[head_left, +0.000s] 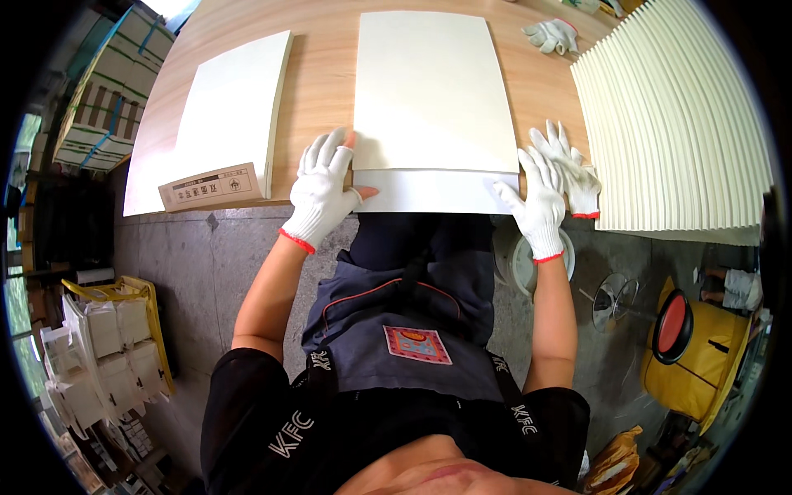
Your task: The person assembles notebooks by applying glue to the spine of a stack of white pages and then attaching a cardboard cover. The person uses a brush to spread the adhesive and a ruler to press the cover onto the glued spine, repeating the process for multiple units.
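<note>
A cream rectangular sheet or board [429,91] lies in the middle of the table. A white strip [433,191] shows along its near edge, reaching the table's edge; whether it is a separate sheet cannot be made out. My left hand [322,183], in a white knit glove with bare thumb and fingertip, rests at the left side, its thumb at the strip's left end. My right hand [538,202], also gloved, has its fingers stretched out at the right side and its thumb over the strip's right end. A loose white glove [582,186] lies beside it.
On the left lies a cream pad or stack [235,103] with a brown printed band [210,187] across its near end. A tall stack of cream pads [668,132] stands at the right. Another glove [551,36] lies farther back. A round stool [674,326] is behind right.
</note>
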The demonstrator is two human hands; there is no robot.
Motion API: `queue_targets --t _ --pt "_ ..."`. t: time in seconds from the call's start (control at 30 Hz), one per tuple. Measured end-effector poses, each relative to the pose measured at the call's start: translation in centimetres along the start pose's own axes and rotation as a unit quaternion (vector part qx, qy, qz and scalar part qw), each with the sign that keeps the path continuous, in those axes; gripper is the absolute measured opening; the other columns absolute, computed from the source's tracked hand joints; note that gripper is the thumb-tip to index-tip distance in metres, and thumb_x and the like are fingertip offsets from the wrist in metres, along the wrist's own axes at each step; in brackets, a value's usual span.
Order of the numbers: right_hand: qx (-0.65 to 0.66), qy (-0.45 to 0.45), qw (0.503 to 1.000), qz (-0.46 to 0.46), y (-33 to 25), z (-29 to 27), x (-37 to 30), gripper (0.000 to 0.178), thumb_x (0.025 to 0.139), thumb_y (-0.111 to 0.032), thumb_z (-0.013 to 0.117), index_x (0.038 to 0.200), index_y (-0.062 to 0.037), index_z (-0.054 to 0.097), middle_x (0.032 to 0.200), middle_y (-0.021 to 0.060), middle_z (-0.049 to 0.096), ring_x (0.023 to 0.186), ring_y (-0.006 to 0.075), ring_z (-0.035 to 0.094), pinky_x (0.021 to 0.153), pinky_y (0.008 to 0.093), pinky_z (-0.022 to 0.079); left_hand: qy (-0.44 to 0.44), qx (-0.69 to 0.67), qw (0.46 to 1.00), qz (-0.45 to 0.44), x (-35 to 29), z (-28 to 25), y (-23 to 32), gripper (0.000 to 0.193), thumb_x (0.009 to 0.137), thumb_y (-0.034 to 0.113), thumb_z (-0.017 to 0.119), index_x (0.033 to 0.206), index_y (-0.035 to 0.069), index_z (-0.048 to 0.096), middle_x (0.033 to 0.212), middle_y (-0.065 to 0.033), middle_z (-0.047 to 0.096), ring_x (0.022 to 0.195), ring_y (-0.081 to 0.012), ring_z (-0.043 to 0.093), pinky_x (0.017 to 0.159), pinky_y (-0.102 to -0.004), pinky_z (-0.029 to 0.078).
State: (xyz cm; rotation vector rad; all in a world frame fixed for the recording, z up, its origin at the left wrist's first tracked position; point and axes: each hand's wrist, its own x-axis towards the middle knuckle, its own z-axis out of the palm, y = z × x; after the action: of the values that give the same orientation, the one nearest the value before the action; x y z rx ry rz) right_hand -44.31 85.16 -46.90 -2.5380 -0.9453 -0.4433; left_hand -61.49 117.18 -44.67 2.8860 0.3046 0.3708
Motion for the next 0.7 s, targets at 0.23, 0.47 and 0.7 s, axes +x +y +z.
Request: queue_targets --t 0.23,0.47,0.7 --pt "-0.002 0.004 1.0 -0.004 0.2 0.2 -0.2 0.069 0.08 -0.05 0.071 0.13 -0.0051 0.057 0.137 0.0143 0.055 0.13 0.0312 0.047 0.11 0.0465 0.034 0.039 0.002 0.998 -0.048 -0.4 0.2 0.3 0.062 0.07 0.036 0.084 0.117 0.005 0.06 0.146 -0.0137 0.044 0.134 -0.0395 0.038 0.107 -0.0471 0.038" --pt "-0.008 -0.004 1.0 -0.004 0.0 0.0 -0.1 0.069 0.081 -0.052 0.069 0.129 -0.0044 0.058 0.137 0.0142 0.054 0.13 0.0318 0.046 0.111 0.0476 0.032 0.027 -0.014 0.999 -0.01 -0.6 0.6 0.1 0.048 0.072 0.035 0.081 0.103 0.003 0.063 0.142 -0.0123 0.046 0.128 -0.0373 0.04 0.106 -0.0481 0.035" --pt "0.001 -0.009 1.0 0.004 0.1 0.2 -0.2 0.07 0.082 -0.055 0.067 0.13 -0.0051 0.058 0.139 0.0141 0.053 0.131 0.0315 0.045 0.112 0.0478 0.03 0.034 -0.004 0.999 0.015 -0.7 0.4 0.2 0.05 0.073 0.034 0.08 0.107 0.004 0.062 0.14 -0.0111 0.046 0.127 -0.0354 0.04 0.107 -0.0475 0.033"
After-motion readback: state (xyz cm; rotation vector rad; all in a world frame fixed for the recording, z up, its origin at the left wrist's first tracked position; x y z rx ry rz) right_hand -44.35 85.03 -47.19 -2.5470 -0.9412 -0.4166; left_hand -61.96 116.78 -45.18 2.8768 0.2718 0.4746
